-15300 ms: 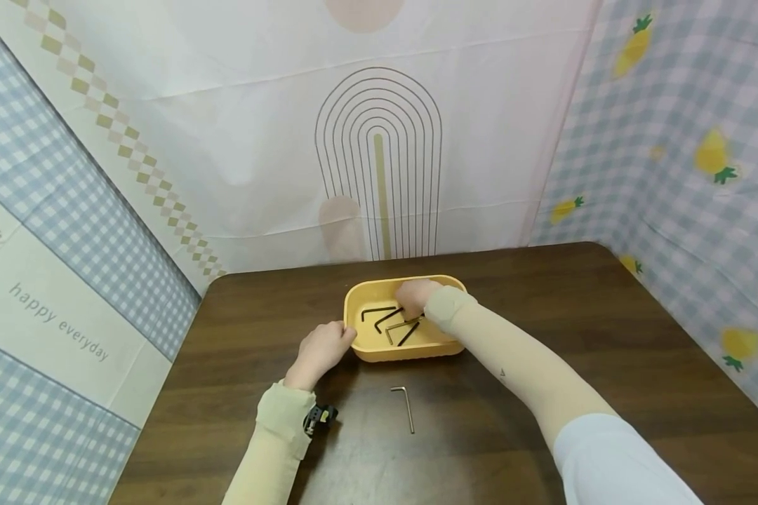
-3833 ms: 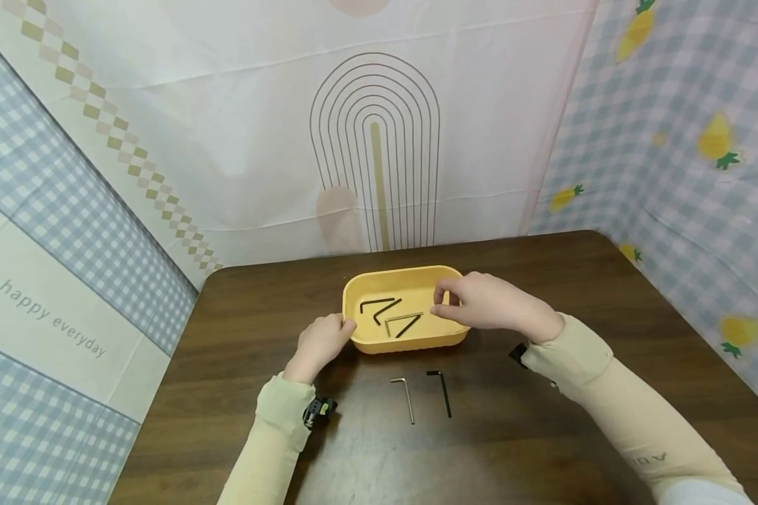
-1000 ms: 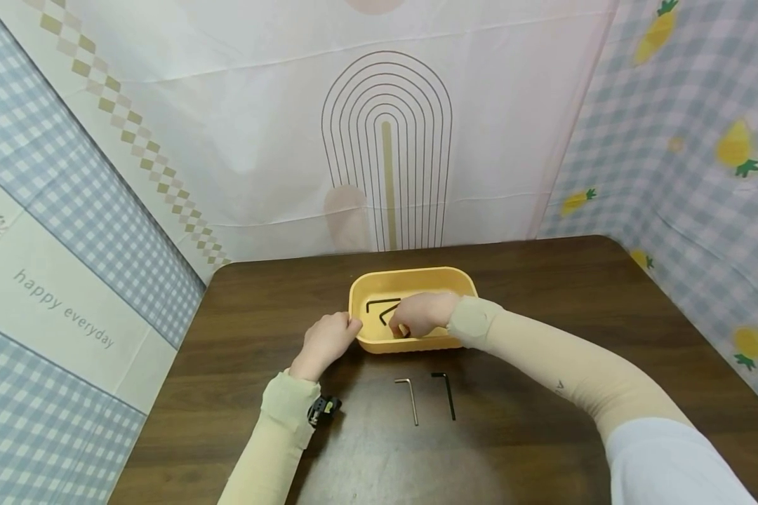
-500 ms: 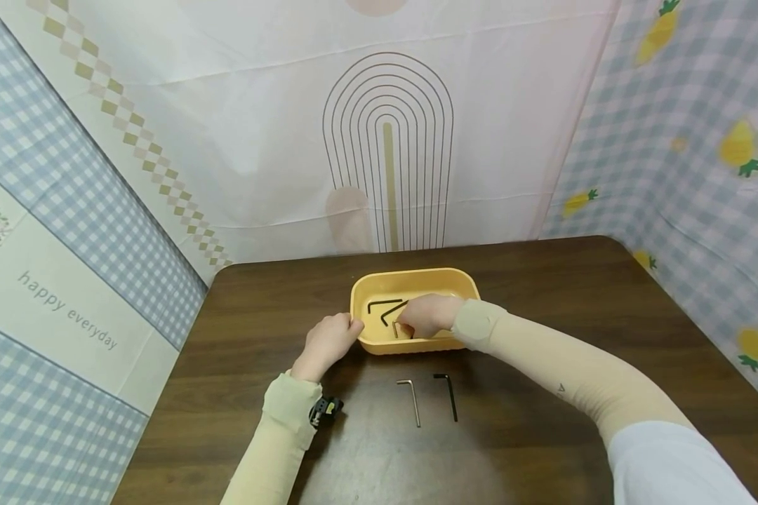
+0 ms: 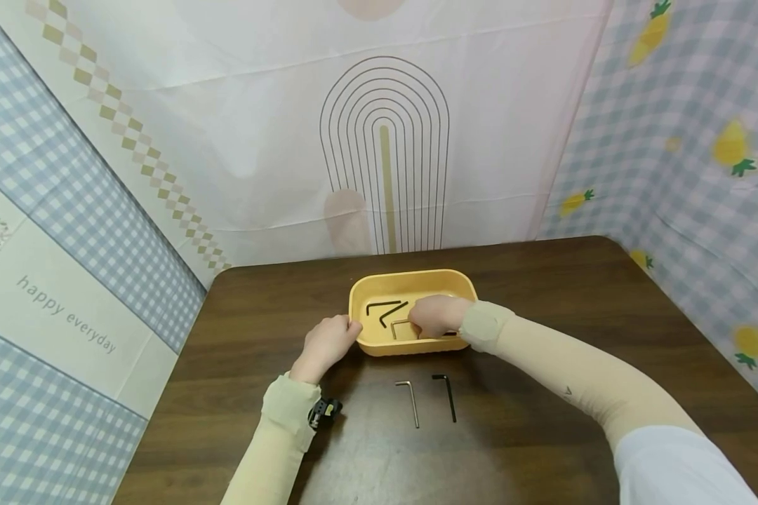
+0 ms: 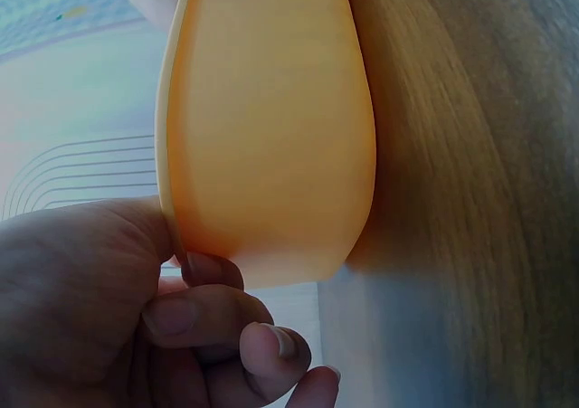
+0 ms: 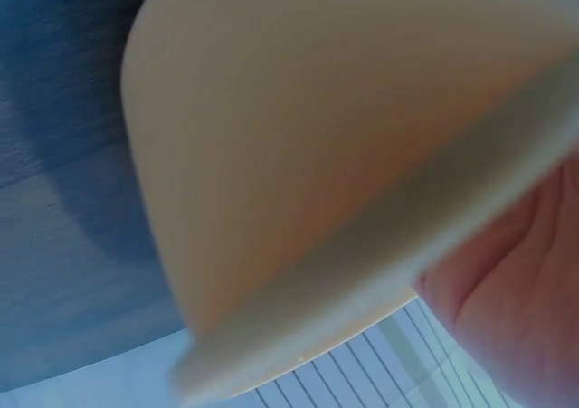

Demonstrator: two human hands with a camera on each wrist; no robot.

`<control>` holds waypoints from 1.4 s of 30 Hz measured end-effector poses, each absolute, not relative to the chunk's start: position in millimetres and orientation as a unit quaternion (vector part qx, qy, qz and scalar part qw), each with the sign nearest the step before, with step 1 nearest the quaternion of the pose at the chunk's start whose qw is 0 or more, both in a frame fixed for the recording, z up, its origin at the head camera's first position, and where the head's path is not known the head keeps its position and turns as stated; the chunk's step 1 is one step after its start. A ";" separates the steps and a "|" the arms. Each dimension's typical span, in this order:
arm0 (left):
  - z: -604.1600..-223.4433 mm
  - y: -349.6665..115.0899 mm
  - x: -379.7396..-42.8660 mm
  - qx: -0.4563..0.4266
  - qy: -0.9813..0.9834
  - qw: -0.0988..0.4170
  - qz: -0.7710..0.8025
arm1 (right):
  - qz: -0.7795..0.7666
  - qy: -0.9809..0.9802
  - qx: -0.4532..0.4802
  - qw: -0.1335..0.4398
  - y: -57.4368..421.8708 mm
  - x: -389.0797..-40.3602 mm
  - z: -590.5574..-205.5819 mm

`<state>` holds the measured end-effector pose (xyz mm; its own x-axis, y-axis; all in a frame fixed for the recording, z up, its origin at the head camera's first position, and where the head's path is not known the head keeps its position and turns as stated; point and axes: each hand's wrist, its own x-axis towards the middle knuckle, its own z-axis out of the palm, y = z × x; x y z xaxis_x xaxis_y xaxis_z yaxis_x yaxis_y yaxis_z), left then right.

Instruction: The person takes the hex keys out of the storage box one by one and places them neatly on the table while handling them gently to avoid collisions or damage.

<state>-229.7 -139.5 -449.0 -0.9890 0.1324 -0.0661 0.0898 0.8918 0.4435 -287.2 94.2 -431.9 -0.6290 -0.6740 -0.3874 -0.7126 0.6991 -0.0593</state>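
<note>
My left hand [image 5: 328, 345] pinches the left rim of a yellow plastic tray [image 5: 417, 346]; the left wrist view shows its thumb and curled fingers [image 6: 208, 317] at the edge. My right hand [image 5: 439, 315] reaches down inside the tray, fingers curled at a black hex key [image 5: 450, 334]. Only small dark bits of that key show around the hand, and the fingertips are partly hidden. A gold hex key [image 5: 394, 330] lies just left of these fingers, partly covered. Two black hex keys [image 5: 384, 304] [image 5: 391, 313] lie farther left in the tray.
On the brown wooden table [image 5: 278, 308], in front of the tray, lie a silvery hex key [image 5: 413, 405] and a black hex key [image 5: 449, 400], side by side and apart. Patterned cloths [image 5: 259, 154] hang behind the table and at both sides.
Over the last second my right hand has shifted right inside the tray, uncovering more of the gold key. Earlier, a black key came to lie beside the silvery one. The left hand keeps its hold.
</note>
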 end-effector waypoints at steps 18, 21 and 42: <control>-451.2 -139.5 -228.8 0.063 0.969 0.046 0.233 | 0.013 0.913 -0.355 0.199 107.5 -289.4 -434.8; -450.7 -139.8 -228.7 0.063 0.969 0.046 0.235 | 0.015 0.914 -0.355 0.195 107.4 -289.4 -435.8; -448.7 -139.8 -229.7 0.058 0.970 0.049 0.230 | 0.012 0.919 -0.345 0.188 108.5 -283.4 -432.7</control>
